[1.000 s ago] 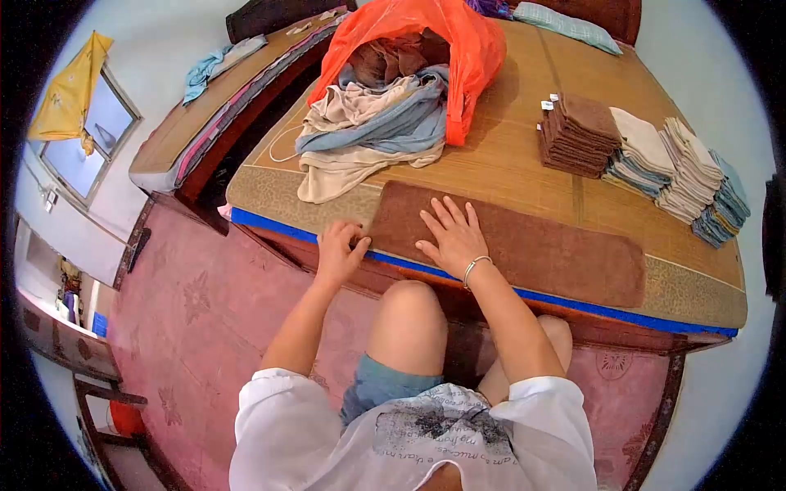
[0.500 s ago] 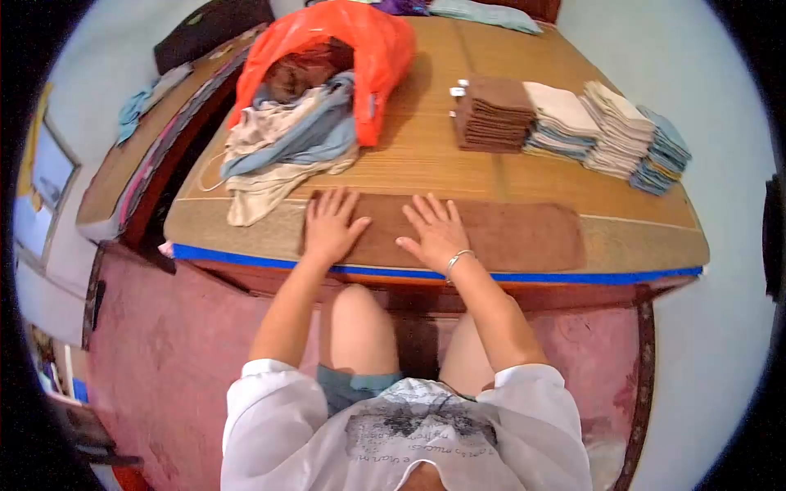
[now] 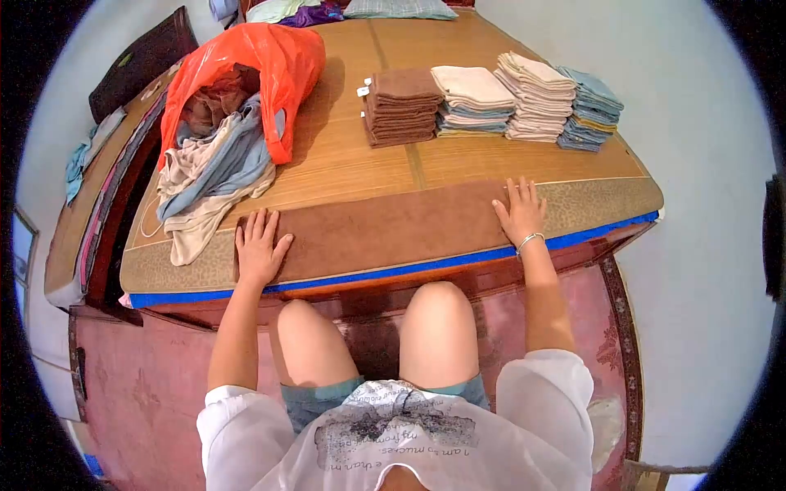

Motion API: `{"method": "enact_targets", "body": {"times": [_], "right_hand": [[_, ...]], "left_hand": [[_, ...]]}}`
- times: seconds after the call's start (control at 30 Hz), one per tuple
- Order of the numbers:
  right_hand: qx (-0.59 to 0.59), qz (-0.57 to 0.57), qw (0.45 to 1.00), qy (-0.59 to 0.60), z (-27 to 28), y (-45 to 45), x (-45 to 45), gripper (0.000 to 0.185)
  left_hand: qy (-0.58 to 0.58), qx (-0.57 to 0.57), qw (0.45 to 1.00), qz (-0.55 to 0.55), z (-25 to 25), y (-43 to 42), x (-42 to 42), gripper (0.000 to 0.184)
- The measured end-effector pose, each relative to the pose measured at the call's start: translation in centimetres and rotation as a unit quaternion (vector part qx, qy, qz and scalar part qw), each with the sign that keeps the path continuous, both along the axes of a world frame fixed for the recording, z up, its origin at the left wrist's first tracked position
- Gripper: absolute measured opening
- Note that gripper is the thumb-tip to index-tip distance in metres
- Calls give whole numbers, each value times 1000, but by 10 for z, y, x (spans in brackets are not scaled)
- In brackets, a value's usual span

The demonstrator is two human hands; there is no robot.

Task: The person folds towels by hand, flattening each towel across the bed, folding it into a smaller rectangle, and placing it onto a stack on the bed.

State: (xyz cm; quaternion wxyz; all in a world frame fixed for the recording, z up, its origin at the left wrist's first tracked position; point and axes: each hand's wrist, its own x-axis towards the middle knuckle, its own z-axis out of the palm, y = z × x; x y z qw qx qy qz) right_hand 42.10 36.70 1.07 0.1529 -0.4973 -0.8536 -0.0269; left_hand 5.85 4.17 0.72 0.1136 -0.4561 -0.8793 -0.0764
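A brown towel [image 3: 385, 225] lies as a long flat strip along the front edge of the bed. On its left end rests my left hand [image 3: 260, 248], palm down, the thumb apart from the fingers. My right hand [image 3: 521, 216], with a bracelet on the wrist, lies flat with spread fingers at the towel's right end. Neither hand grips anything. Just behind my left hand, beige and blue-grey cloths [image 3: 214, 176] spill from an orange plastic bag [image 3: 286, 78].
Farther back on the mat-covered bed [image 3: 336, 176] stand a brown folded stack [image 3: 403, 106], a pale and blue stack [image 3: 475, 98], a cream stack [image 3: 536, 96] and a blue stack [image 3: 591, 106]. A pillow [image 3: 401, 9] lies at the far end.
My right hand has slid right along the towel to its far end. My left hand stays at the left end. The whole view has turned, so the bag and stacks appear farther left.
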Motion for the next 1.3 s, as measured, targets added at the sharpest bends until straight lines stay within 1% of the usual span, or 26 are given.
{"method": "enact_targets", "body": {"times": [0.03,0.1,0.13,0.2,0.27,0.33,0.4,0.43,0.47,0.53,0.6,0.63,0.67,0.73,0.8,0.83,0.87,0.93,1.0,1.03,1.07,1.13,1.17,1.2,1.27,1.3], "right_hand": [[-1,0,1000,1,2,-2,-1,62],[77,85,993,41,-1,-13,-9,62],[69,85,993,41,-6,-19,-13,62],[8,188,982,5,-18,-31,-23,61],[16,174,985,-11,-16,-34,-27,62],[-6,157,987,-29,-11,-31,-27,62],[-17,154,988,-12,-7,-34,-30,62],[-19,138,990,8,-3,-38,-32,62],[-20,121,992,28,1,-43,-34,61],[6,148,988,51,7,-62,-46,61],[48,229,970,69,7,-87,-62,61],[30,244,969,10,2,-96,-68,62],[31,244,969,11,-6,-99,-69,62],[-33,248,968,-18,-10,-100,-73,63],[-33,248,968,-36,-9,-99,-72,64],[-49,243,968,-43,-7,-99,-73,64],[-66,239,967,-51,-6,-98,-74,64],[-72,244,965,-64,1,-97,-77,64],[-128,236,957,-108,17,-95,-81,66],[-135,237,955,-119,27,-95,-85,66],[-132,244,954,-115,33,-94,-90,66],[-135,258,950,-111,36,-89,-96,61],[-92,309,947,13,18,-81,-98,53],[-94,311,946,16,11,-84,-102,53],[-71,340,914,209,1,-93,-109,44],[-38,327,907,261,-8,-100,-111,35]], "left_hand": [[-3,1,1000,2,0,1,-1,58],[-7,-8,1000,5,-1,-2,1,58],[-6,-4,1000,2,1,-1,1,59],[-8,-9,1000,2,0,-3,1,59],[-1,24,1000,-15,-4,-3,-5,59],[1,22,1000,-9,-3,-5,-3,59],[-9,67,997,-24,-3,-5,-5,59],[-4,109,993,-33,-2,-6,-5,55],[-3,113,993,-30,-5,-7,-10,55],[-71,255,963,-51,-11,-9,-18,50],[-58,248,966,-47,-10,-10,-17,46],[-30,217,974,-50,-11,-11,-17,45],[-2,187,981,-54,-10,-11,-17,44],[28,207,976,-59,-2,-11,-18,41],[-121,294,947,-44,6,-18,-24,38],[-110,325,939,-24,8,-24,-32,36],[-143,355,924,10,11,-30,-38,35],[-174,327,925,82,32,-43,-37,42],[-171,209,950,158,13,-48,-62,45],[-149,196,958,145,24,-50,-44,51],[-164,156,963,144,31,-51,-38,46],[-153,59,978,129,28,-45,-43,45],[-149,56,978,132,27,-42,-45,45],[-143,60,979,129,27,-39,-44,43],[-137,65,980,132,27,-35,-43,41],[-154,78,977,128,31,-35,-42,37]]}}
